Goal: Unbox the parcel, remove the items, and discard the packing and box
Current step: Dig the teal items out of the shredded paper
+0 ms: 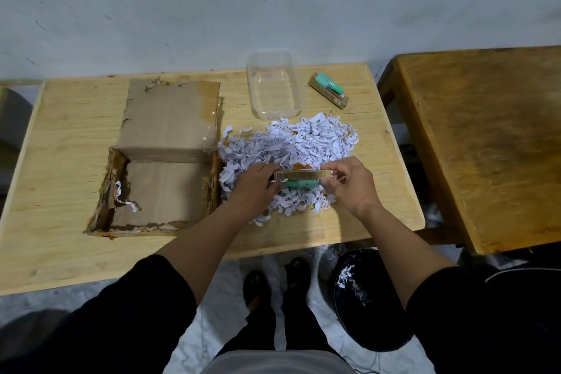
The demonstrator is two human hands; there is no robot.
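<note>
An open cardboard box (164, 188) lies on the wooden table (60, 161), its lid flap folded back; only a few paper shreds remain inside at its left wall. A pile of white shredded paper (291, 143) spreads to the right of the box. Above the pile my left hand (253, 187) and my right hand (352, 182) grip the two ends of a slim gold carton (299, 174), with a green bottle (300, 184) pressed just under it. An orange item (300, 166) peeks from the shreds behind.
A clear plastic tub (273, 88) stands behind the pile. Right of it lie another gold carton and green bottle (329, 89). A black bin (367, 297) with some shreds sits on the floor at the right, beside a second wooden table (485, 136).
</note>
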